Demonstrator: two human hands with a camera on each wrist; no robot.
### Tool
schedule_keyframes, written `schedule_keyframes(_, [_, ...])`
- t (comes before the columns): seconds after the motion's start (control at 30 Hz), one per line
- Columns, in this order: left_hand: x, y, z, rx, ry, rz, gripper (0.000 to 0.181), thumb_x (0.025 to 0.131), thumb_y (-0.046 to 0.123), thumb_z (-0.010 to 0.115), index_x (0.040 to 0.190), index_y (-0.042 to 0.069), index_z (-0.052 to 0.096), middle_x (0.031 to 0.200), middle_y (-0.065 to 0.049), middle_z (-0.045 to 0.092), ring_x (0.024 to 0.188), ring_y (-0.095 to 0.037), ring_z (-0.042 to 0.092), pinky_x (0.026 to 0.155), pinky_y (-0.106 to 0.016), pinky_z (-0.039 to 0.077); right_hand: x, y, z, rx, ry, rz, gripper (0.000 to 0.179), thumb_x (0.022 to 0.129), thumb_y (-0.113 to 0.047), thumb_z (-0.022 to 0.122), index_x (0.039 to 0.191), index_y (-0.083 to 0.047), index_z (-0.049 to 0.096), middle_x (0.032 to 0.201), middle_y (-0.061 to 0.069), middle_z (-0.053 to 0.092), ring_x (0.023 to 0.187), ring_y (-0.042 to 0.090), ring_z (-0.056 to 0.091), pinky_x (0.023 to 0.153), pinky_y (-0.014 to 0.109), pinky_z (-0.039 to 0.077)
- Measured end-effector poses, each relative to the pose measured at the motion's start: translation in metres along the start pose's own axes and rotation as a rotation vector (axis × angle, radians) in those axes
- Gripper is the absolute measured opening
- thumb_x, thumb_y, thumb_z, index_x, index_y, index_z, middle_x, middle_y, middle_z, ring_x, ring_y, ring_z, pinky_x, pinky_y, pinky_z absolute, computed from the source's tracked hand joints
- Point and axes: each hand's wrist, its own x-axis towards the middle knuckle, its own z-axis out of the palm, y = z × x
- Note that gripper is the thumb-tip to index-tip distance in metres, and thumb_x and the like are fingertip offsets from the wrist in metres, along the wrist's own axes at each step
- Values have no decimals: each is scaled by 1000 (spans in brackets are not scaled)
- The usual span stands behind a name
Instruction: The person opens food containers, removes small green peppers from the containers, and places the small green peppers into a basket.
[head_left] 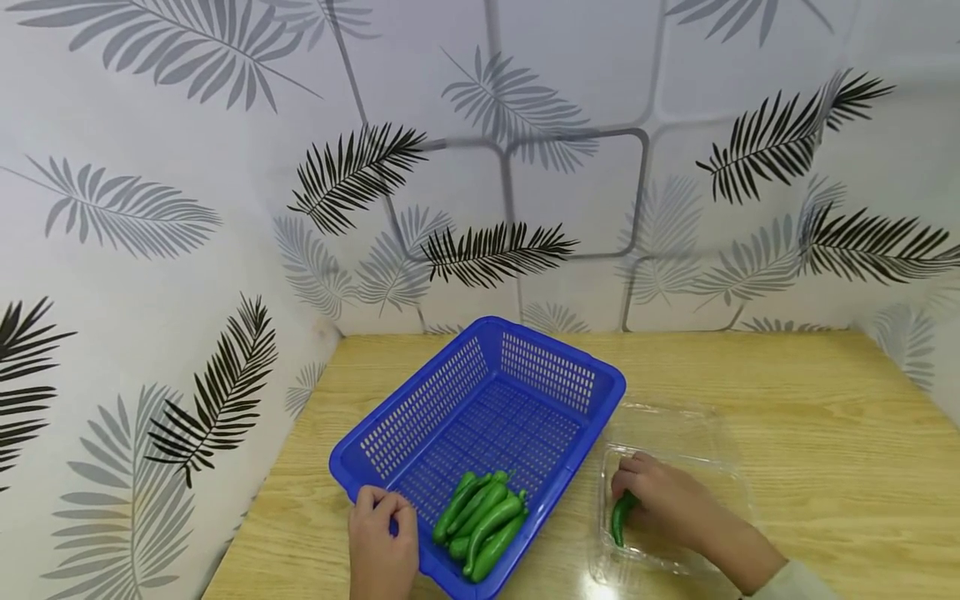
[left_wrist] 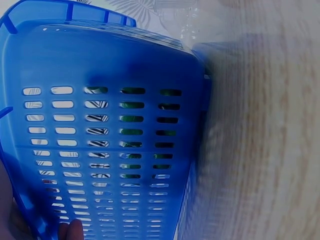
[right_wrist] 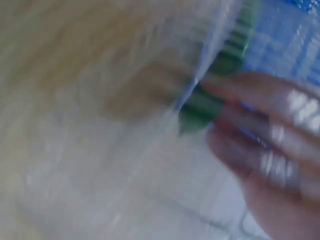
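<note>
A blue plastic basket (head_left: pixel 457 400) with slotted walls stands on the table, and several green chili peppers (head_left: pixel 483 521) lie together in its near end. My left hand (head_left: pixel 382 537) grips the basket's near-left rim; in the left wrist view its fingertips (left_wrist: pixel 75 230) curl against the slotted outer wall. To the right of the basket, my right hand (head_left: pixel 663 500) pinches a single green chili pepper (head_left: pixel 619 521) inside a clear plastic clamshell box (head_left: pixel 720 483). The right wrist view is blurred, with the pepper (right_wrist: pixel 200 110) in the fingers beside the box's clear edge.
The light wooden table (head_left: pixel 847 433) carries everything. The clamshell's lid (head_left: pixel 667 425) lies folded back behind its tray. A white wall covering (head_left: pixel 562 183) with grey and black leaf prints closes off the back and the left side.
</note>
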Motion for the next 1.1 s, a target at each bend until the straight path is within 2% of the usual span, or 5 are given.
schedule_keyframes(0.13, [0,1,-1,2,-18,-19,23,82,2,52,62,13,57,79,-1,41,72,-20,38,68,-34,32,-4,0,-18,49,9,25,34,63,0,78,84,-19,58,85,-12,51,77,5,49,65,23,46])
schedule_keyframes(0.33, [-1,-3,2,-11,49,49,27,79,0,54,58,18,53,77,1,41,70,-18,37,65,-34,32,-5,4,-44,98,18,99,35,66,-1,78,88,-19,57,86,-14,51,78,3,51,66,24,48])
schedule_keyframes(0.6, [-1,-3,2,-14,39,41,29,79,0,54,57,19,52,77,2,40,70,-17,36,65,-33,32,1,4,-51,26,123,116,30,68,-4,77,87,-19,59,82,-15,49,73,1,47,63,20,45])
schedule_keyframes(0.87, [0,-3,2,-19,20,31,28,80,1,53,58,18,53,78,1,41,71,-18,37,66,-33,32,27,-18,-50,8,248,-30,33,66,-4,78,93,-16,63,90,-10,53,80,5,51,69,17,44])
schedule_keyframes(1.1, [-1,-2,2,-17,34,38,28,79,0,54,57,18,52,77,2,41,70,-17,37,65,-33,32,56,-47,-51,12,224,-145,35,67,-1,78,96,-14,63,92,-6,54,81,7,49,67,18,43])
